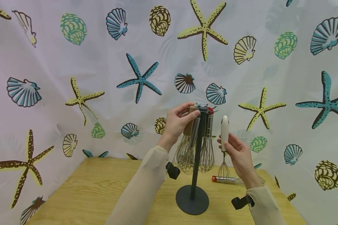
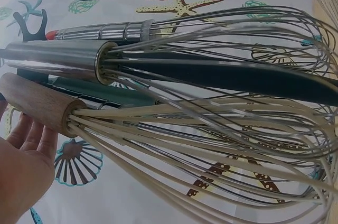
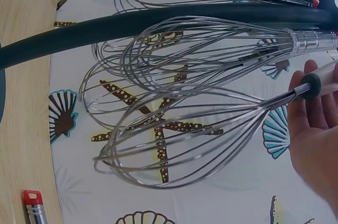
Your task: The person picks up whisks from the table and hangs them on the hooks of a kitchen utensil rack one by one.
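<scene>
A dark metal stand [image 1: 197, 162] with hooks at its top holds several hanging whisks. At the hooks my left hand [image 1: 176, 122] grips the top of a whisk with a wooden handle [image 2: 39, 100], its fingers partly hidden behind the wood. Beside it hangs a steel-handled whisk [image 2: 58, 57]. A red-tipped whisk [image 1: 209, 126] hangs on the post's right side. Right of the stand, my right hand [image 1: 238, 153] holds a white-handled whisk [image 1: 224, 134] upright by the lower handle, wires down. Its thumb lies across the handle front.
Another red-ended whisk [image 1: 226, 179] lies on the wooden table [image 1: 101, 184], behind and right of the stand's round base [image 1: 192, 203]. A white curtain [image 1: 95, 62] printed with shells and starfish surrounds the back and sides.
</scene>
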Available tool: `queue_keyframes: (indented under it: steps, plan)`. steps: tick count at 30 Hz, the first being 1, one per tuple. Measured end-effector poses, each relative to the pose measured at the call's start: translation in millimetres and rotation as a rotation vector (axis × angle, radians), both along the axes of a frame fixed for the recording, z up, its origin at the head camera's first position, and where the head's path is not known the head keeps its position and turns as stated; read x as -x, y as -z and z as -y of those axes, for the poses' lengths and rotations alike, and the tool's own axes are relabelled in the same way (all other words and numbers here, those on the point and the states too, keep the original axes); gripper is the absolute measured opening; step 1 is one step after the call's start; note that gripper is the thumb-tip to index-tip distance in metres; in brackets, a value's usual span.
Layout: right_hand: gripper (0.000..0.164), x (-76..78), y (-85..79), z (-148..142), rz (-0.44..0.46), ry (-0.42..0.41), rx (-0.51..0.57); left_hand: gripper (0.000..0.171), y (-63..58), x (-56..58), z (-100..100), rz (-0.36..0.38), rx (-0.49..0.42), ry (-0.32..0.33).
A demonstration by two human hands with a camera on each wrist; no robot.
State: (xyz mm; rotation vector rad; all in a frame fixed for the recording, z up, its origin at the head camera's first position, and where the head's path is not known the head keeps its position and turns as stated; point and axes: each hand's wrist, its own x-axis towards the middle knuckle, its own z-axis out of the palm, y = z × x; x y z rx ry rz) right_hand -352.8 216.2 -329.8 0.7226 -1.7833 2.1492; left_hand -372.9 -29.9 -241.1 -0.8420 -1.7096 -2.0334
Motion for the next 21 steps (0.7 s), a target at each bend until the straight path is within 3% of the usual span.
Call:
queue_keyframes:
  steps: [21]
  plan:
    - [0.046, -3.7, -16.9, 11, 0.016, -0.007, 0.089, 0.043, 1.7, -0.2, 1, -0.01, 0.012, -0.012]
